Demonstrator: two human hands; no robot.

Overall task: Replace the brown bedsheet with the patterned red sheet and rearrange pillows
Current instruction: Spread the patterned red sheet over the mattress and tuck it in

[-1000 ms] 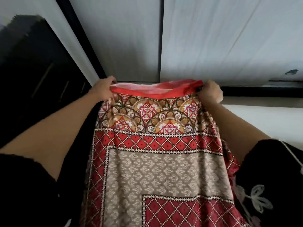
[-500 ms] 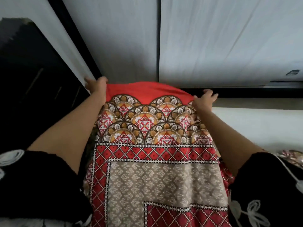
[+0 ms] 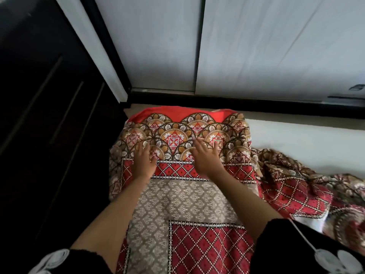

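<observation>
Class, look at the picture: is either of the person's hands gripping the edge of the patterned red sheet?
No: the left hand and the right hand both lie flat with straight fingers on top of the patterned red sheet.

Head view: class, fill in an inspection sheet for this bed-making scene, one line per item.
Surface: white mattress, bare at right.
Job's things: patterned red sheet laid over the near-left corner, bunched at right; brown bedsheet and pillows not seen.
Clutter: nothing seen.
Hands: left hand and right hand lie flat on the sheet, fingers straight.
Cables: thin white cord on the right sleeve.
Surroundings: pale wardrobe doors ahead, dark cabinet at left.
</observation>
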